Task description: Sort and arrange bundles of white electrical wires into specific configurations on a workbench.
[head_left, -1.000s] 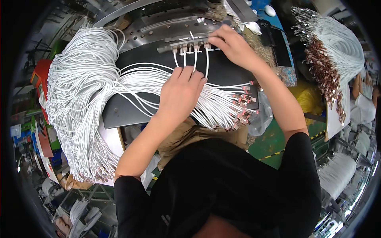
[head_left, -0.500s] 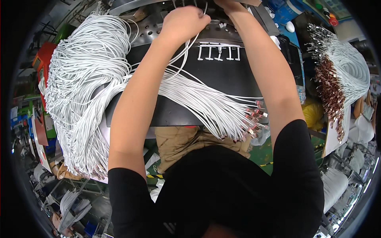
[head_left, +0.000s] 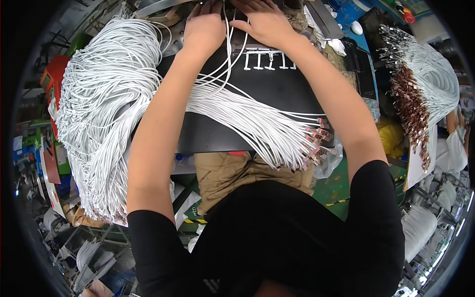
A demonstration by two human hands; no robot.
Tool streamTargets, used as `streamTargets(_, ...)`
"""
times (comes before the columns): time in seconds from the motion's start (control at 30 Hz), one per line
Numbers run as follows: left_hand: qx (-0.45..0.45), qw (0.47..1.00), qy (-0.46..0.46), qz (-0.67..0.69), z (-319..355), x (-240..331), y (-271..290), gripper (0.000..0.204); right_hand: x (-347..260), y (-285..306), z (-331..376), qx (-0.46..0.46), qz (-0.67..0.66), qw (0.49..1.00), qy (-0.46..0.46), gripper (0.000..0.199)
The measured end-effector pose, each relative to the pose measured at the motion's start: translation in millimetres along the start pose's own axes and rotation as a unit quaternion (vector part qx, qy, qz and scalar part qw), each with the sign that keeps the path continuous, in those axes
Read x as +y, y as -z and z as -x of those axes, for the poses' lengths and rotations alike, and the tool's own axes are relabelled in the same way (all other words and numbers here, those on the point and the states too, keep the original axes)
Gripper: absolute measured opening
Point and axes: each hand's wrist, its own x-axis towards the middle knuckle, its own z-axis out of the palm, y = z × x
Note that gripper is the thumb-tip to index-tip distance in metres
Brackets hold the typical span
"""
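At the top edge, my left hand (head_left: 205, 28) lies over the metal fixture with its fingers stretched forward; the fingertips are partly cut off. Beside it, my right hand (head_left: 267, 24) has its fingers extended and its thumb apart, next to thin white cables (head_left: 228, 47). These cables rise between my hands from a bundle of white cables (head_left: 242, 111) lying across a black work surface (head_left: 213, 138). Metal plugs with reddish parts (head_left: 316, 141) end the bundle at the right. A white plastic strip with several T-shaped prongs (head_left: 269, 59) lies just below my right hand.
A large heap of white cables (head_left: 104, 99) hangs over the left side. More coiled cables with brown and silver ends (head_left: 420, 94) lie on the right. A yellow bag (head_left: 391, 140), a red box (head_left: 53, 76) and a white egg-shaped object (head_left: 356, 27) are nearby.
My left hand has moved slightly left and gone from closed near a cable to stretched fingers. My right hand has come down and left into view beside the cables.
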Motion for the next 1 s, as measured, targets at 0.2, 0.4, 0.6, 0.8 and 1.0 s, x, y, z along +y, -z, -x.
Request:
streamTargets(0.2, -0.005, 0.981, -0.011, -0.192, -3.7, 7.6, -5.1, 0.048, -17.1, 3.4, -3.6, 0.049, 0.027, 0.998, -0.035, 0.047)
streamTargets(0.4, 0.042, 0.970, -0.049, -0.236, -14.4, 19.3, -18.3, 0.046, 31.2, -52.2, 10.4, 0.032, 0.201, 0.978, -0.041, 0.032)
streamTargets(0.6, -0.259, 0.953, 0.144, -0.066, -4.4, 23.7, 55.3, 0.042, -12.1, -4.2, 17.6, -0.047, -0.055, 0.980, -0.184, 0.034)
streamTargets(0.8, -0.361, 0.539, 0.241, 0.721, 166.1, 87.2, 171.8, 0.028, -13.4, 149.8, 216.6, 0.340, -0.116, 0.857, -0.369, 0.028)
streamTargets(1.0, -0.008, 0.460, 0.625, 0.631, 331.4, 84.1, 161.9, 0.026, -127.3, 116.1, 415.4, 0.032, -0.296, 0.737, -0.606, 0.016)
